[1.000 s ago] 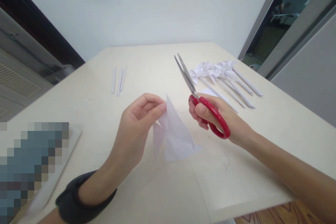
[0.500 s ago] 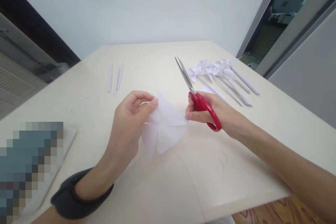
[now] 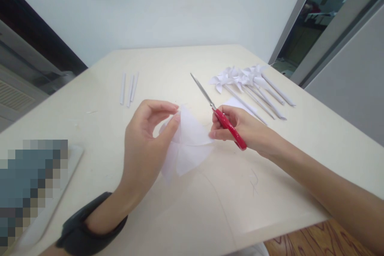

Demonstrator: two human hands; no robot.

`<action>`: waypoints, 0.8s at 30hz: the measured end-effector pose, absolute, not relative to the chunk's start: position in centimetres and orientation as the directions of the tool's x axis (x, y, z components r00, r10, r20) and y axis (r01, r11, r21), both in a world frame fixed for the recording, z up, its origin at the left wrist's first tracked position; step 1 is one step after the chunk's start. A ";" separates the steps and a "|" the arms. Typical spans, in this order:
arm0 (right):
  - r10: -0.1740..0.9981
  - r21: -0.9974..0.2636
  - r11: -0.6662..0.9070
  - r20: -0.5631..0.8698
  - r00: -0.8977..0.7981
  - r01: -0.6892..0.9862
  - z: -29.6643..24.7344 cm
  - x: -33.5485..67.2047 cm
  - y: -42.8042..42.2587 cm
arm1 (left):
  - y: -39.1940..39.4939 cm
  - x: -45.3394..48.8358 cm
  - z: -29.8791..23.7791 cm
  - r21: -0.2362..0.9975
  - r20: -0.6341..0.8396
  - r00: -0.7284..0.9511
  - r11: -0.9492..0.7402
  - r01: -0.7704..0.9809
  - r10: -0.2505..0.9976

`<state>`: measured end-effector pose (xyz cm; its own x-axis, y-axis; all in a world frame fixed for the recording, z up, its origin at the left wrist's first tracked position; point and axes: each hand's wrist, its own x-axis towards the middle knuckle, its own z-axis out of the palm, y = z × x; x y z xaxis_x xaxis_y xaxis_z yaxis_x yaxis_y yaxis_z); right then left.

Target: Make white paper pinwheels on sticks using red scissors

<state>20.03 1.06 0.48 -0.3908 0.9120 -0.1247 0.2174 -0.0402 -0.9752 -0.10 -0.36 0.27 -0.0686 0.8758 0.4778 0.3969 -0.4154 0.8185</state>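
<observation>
My left hand (image 3: 150, 132) pinches the upper left edge of a thin white sheet of paper (image 3: 192, 132), which has slits running in from its corners. A pair of scissors with red handles (image 3: 228, 126) rests in my right hand (image 3: 237, 124), its blades together and pointing up and away to the left. The thumb and fingertips of that same hand also pinch the paper's right corner. The sheet is held a little above the table, between both hands.
Several white paper pinwheels (image 3: 237, 77) on rolled sticks lie at the back right, with a white paper piece (image 3: 235, 104) beside them. Three paper tubes (image 3: 131, 90) lie at the back left. A blurred flat object (image 3: 33, 192) is at the near left on the table (image 3: 180, 224).
My left fingers have shifted slightly up along the paper's edge, bending its left part. The scissors have turned in my right hand, their tips swinging left. The view has moved slightly.
</observation>
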 end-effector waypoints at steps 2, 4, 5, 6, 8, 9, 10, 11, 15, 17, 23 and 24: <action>0.919 -0.969 -0.035 -0.127 -0.373 0.244 0.3 20.0 1.1 | -1.0 -0.1 0.6 0.621 0.654 0.014 -0.548 0.561 0.756; 0.923 -0.963 -0.026 -0.126 -0.364 0.267 0.3 20.0 1.0 | -1.5 0.1 0.7 0.374 0.743 0.207 -0.651 0.660 0.637; 0.923 -0.962 -0.021 -0.123 -0.365 0.271 0.3 19.9 1.0 | -1.7 0.2 0.7 0.273 0.728 0.320 -0.685 0.675 0.606; 0.922 -0.963 -0.014 -0.118 -0.370 0.270 0.3 19.9 1.0 | -1.7 0.3 0.6 0.202 0.680 0.426 -0.710 0.675 0.598; 0.918 -0.966 -0.006 -0.107 -0.382 0.257 0.3 19.8 0.9 | -1.6 0.5 0.3 0.155 0.567 0.552 -0.737 0.658 0.612; 0.916 -0.969 -0.005 -0.104 -0.387 0.248 0.4 19.7 0.9 | -1.5 0.6 0.1 0.161 0.533 0.584 -0.750 0.641 0.613; 0.914 -0.970 -0.008 -0.105 -0.391 0.242 0.4 19.7 0.8 | -1.3 0.6 0.0 0.183 0.514 0.596 -0.758 0.627 0.617; 0.913 -0.972 -0.011 -0.106 -0.394 0.235 0.5 19.7 0.7 | -1.2 0.6 0.0 0.220 0.500 0.594 -0.755 0.617 0.631; 0.907 -0.984 0.010 -0.065 -0.417 0.176 0.9 19.8 0.4 | -1.1 0.4 0.5 0.493 0.425 0.441 -0.610 0.620 0.791; 0.909 -0.989 0.054 -0.008 -0.416 0.138 1.1 19.8 0.4 | -1.1 0.3 0.7 0.668 0.355 0.341 -0.492 0.559 0.870; 0.941 -0.924 0.270 0.194 -0.277 0.270 1.4 19.6 0.9 | -0.9 0.1 0.9 0.959 0.206 0.200 -0.238 0.152 0.958; 0.940 -0.912 0.284 0.204 -0.275 0.295 1.4 19.6 0.9 | -0.8 0.0 0.9 0.969 0.200 0.205 -0.224 0.104 0.958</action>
